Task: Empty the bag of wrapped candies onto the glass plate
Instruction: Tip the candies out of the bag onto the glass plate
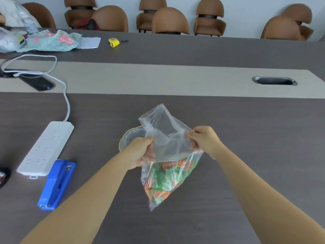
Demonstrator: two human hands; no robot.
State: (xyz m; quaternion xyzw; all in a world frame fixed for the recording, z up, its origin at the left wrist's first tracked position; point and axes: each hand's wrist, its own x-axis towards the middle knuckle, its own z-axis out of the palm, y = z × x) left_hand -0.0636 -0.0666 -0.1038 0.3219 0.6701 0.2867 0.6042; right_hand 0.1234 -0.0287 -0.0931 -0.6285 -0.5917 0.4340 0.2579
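Observation:
A clear plastic bag (165, 138) hangs in the air above the dark table, held by both hands at mid-height. My left hand (140, 152) pinches its left edge and my right hand (204, 140) pinches its right edge. Orange and green wrapped candies (165, 176) are bunched in the bag's lower end, which points toward me. The bag's empty upper part stands up away from me. The glass plate (130, 138), with a yellowish scalloped rim, sits on the table under and behind my left hand, mostly hidden by the hand and bag.
A blue stapler (57, 184) and a white power strip (45, 148) with its cable lie to the left. A phone (37, 82), yellow tape measure (114, 42), cloth and bags sit farther back left. A metal cable slot (274, 81) is at the right; brown chairs line the wall.

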